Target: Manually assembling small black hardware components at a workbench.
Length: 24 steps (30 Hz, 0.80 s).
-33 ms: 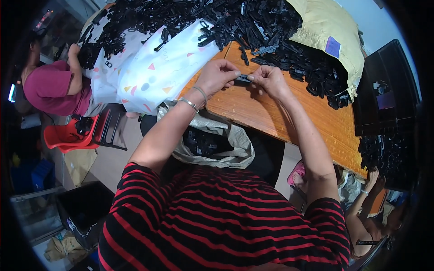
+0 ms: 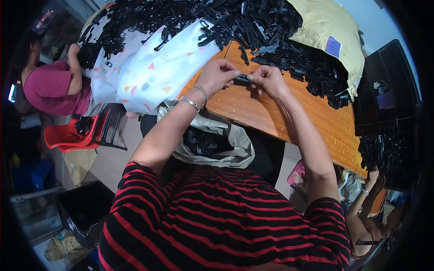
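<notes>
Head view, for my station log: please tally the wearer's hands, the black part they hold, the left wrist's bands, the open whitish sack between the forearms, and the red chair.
Left hand and right hand: 2
Black part: 1
Wrist bands: 2
Open sack: 1
Red chair: 1
Total: 7

We recognise a small workshop by the heap of black parts point(image 2: 257, 22) on a wooden table point(image 2: 253, 108), the yellow sack point(image 2: 325, 27) beside it and the pale woven sack point(image 2: 242, 152) of dark pieces below; we also note a co-worker in maroon point(image 2: 49, 90) at the heap and another person point(image 2: 358, 229) at a second pile point(image 2: 384, 156).
</notes>
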Tool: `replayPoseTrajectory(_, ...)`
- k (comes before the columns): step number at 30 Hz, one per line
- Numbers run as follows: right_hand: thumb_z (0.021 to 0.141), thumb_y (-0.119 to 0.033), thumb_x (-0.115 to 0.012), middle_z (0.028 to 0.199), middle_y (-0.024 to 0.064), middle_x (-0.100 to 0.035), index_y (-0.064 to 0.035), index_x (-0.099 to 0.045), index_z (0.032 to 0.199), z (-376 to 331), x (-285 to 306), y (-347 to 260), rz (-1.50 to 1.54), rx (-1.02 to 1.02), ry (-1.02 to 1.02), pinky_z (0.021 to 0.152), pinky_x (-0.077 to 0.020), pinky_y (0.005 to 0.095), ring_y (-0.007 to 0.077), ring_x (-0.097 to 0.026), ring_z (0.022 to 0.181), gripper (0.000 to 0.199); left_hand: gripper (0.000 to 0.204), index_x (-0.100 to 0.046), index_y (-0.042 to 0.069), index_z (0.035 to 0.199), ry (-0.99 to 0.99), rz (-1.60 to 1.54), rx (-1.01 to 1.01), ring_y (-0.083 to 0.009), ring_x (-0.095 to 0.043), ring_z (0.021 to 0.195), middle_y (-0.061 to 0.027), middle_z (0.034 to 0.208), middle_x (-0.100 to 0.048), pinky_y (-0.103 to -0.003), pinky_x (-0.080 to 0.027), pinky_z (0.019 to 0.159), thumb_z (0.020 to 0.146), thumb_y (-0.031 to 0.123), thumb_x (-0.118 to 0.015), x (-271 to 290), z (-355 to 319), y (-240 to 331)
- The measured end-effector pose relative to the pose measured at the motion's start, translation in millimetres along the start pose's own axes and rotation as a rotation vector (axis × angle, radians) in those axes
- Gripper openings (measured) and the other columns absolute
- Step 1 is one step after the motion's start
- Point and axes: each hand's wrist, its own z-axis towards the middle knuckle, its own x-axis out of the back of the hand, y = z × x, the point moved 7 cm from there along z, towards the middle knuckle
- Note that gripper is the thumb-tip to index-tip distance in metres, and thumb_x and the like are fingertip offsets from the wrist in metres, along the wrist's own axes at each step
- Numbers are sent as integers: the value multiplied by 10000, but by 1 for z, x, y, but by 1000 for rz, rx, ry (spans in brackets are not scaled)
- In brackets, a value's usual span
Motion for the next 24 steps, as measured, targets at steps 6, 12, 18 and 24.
replayPoseTrajectory(6, 842, -107, -682, 606, 50, -590, -14, -553, 766, 3, -3, 4, 52, -29, 21, 392, -425, 219, 76, -507, 427, 176, 183, -633, -23, 838, 106, 190, -74, -100, -597, 612, -50, 718, -629, -211, -491, 538, 794, 139, -707, 5, 9, -7)
replayPoseTrajectory(12, 839, -107, -686, 608, 46, -591, -13, -547, 761, 6, -3, 8, 10, -42, 29, 389, -418, 214, 74, -511, 429, 185, 176, -617, -15, 842, 125, 267, -106, -68, -530, 538, -25, 660, -593, -191, -412, 466, 802, 130, -708, 6, 14, -16)
replayPoseTrajectory(18, 842, -146, -689, 594, 58, -601, -12, -534, 747, 12, -1, 13, -36, -63, 12, 376, -433, 232, 109, -565, 433, 226, 165, -630, -12, 818, 181, 370, -170, -82, -540, 555, -28, 665, -604, -222, -437, 505, 790, 128, -712, 6, 18, -18)
replayPoseTrajectory(24, 825, -175, -714, 553, 60, -588, -22, -562, 690, 18, 3, 20, -100, -156, -27, 362, -380, 250, 124, -524, 403, 254, 196, -640, -9, 787, 275, 564, -68, -143, -579, 609, -70, 677, -625, -291, -476, 583, 766, 168, -723, 1, 18, -15)
